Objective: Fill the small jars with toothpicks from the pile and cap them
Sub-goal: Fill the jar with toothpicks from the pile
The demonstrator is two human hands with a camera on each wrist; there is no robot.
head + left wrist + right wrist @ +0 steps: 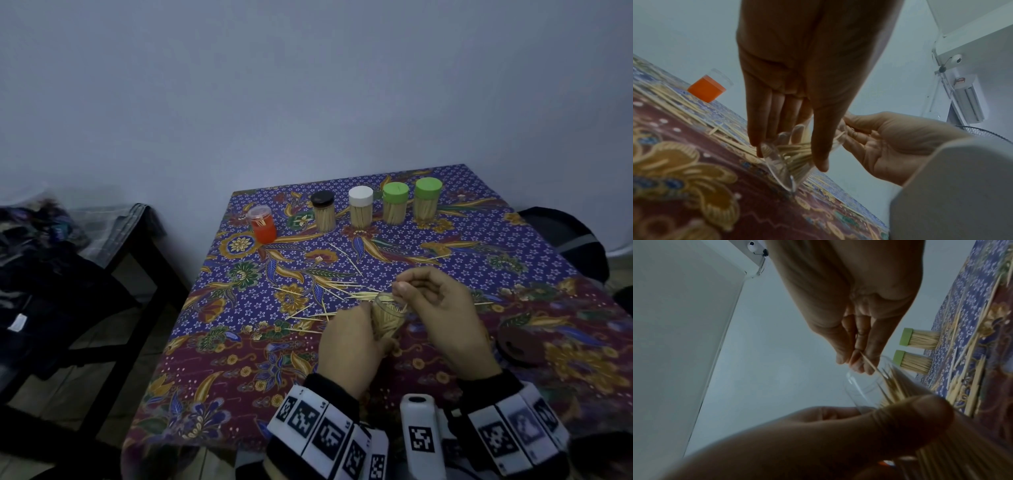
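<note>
My left hand (349, 337) grips a small clear jar (387, 317), tilted and partly filled with toothpicks, near the table's middle. In the left wrist view the jar (789, 162) sits between the thumb and fingers with its base edge on the cloth. My right hand (442, 301) is just right of the jar's mouth and pinches a toothpick (869, 363) whose tip points into the opening. Loose toothpicks (329, 294) lie scattered on the cloth behind and left of the jar. A dark brown cap (519, 344) lies on the cloth to the right.
Along the far side stand a red jar with a clear lid (262, 222), a black-capped jar (323, 210), a white-capped jar (360, 205) and two green-capped jars (395, 202) (427, 197), all holding toothpicks. A dark side table (113, 240) with clothes stands at the left.
</note>
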